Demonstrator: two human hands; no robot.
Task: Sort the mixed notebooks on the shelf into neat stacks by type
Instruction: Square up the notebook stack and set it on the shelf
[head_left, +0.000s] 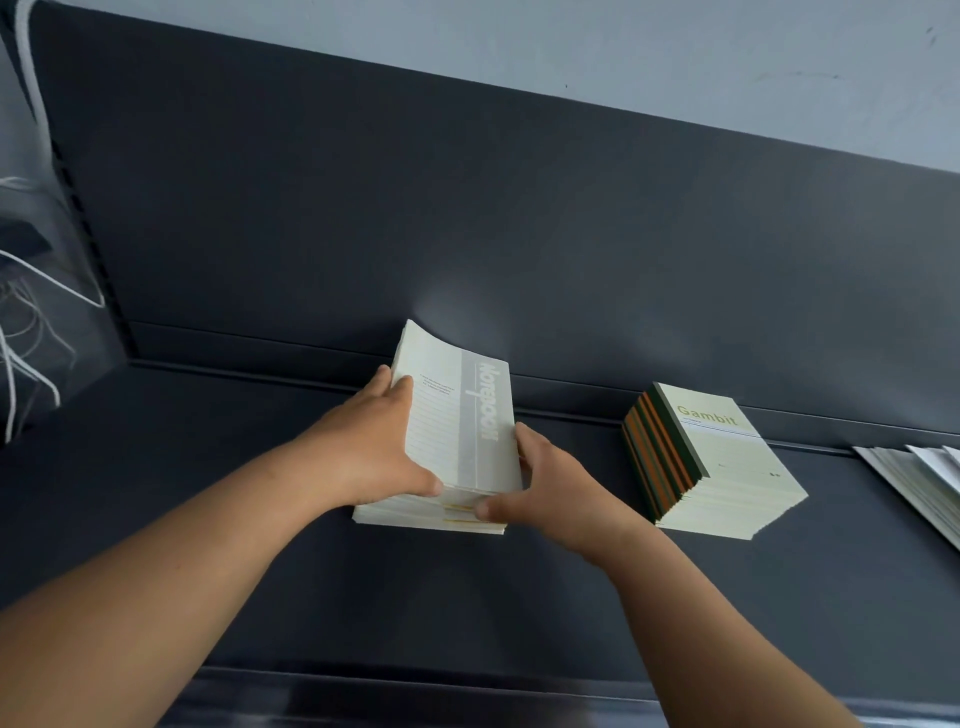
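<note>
Head view: left hand (379, 447), right hand (550, 488) both clamped on cream notebook stack (457, 431); grey band lettering rotated, unclear. Neighbouring stack (722, 457) cover reads "Gambit".

Pale grey wall (675, 47) runs from 12 to 2 o'clock with scuff marks at its right, and at 9 o'clock tangled white cords (29, 52) hang by a clear plastic sheet (62, 234).

Two cream notebook stacks (457, 441) (727, 467) on shelf (311, 571)
</note>
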